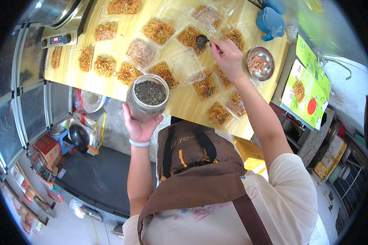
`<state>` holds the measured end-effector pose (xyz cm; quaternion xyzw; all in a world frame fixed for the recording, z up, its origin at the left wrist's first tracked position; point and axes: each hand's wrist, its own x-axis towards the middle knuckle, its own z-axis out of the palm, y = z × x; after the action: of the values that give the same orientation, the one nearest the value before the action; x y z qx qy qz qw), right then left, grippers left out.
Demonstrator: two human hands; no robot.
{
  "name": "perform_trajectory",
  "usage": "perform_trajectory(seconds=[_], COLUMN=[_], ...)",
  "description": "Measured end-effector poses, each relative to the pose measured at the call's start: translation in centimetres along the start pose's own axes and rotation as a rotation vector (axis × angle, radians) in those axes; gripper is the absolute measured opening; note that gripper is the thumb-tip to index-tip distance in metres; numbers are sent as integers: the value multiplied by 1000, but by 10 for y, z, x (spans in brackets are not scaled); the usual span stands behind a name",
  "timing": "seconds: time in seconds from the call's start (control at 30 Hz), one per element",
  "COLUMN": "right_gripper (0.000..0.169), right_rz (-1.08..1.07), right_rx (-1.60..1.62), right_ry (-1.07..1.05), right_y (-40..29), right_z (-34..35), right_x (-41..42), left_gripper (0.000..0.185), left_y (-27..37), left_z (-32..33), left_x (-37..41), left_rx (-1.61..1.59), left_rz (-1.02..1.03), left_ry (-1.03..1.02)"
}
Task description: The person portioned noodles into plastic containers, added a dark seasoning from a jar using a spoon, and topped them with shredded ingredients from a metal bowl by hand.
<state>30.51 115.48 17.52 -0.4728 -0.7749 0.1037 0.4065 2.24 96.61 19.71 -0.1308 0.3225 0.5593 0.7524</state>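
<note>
My left hand [142, 123] holds up a wide-mouthed clear jar [145, 110] by its lower part, just off the table's front edge. Dark, flaky dry stuff [150, 92] fills it nearly to the rim; what it is I cannot tell. My right hand [228, 56] grips a small black spoon [201, 41] heaped with similar dark flakes. The spoon's bowl is over an open clear plastic box of noodles [187, 37]. Near my left hand stand another box of noodles [162, 73] and an open, hinged clear box [187, 65]. Some noodles [220, 114] nearer me bear dark flakes on top.
Several more noodle boxes [104, 65] spread over the wooden table [110, 87]. A steel bowl of brownish strips [260, 63] sits right of my forearm, with a blue plastic jug [270, 23] behind it. An induction cooker [59, 38] stands at far left. Green printed sheets [308, 87] lie at right.
</note>
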Motion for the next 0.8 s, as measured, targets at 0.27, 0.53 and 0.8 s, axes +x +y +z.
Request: perform_trajectory(seconds=[0.27,0.53,0.8], right_gripper=[16,21,21], right_rz=[434,273,82], right_rx=[183,45,30], right_ry=[171,147,-59], right_y=[22,80,103], right_z=[2,18,25], right_x=[47,113,110], left_gripper=[71,84,84], left_y=[-1,-2,3], left_z=[0,-13,-16], left_x=[-5,-10,-18], left_rx=[13,19,-7], left_rz=[-3,9,52], left_ry=[34,20,90])
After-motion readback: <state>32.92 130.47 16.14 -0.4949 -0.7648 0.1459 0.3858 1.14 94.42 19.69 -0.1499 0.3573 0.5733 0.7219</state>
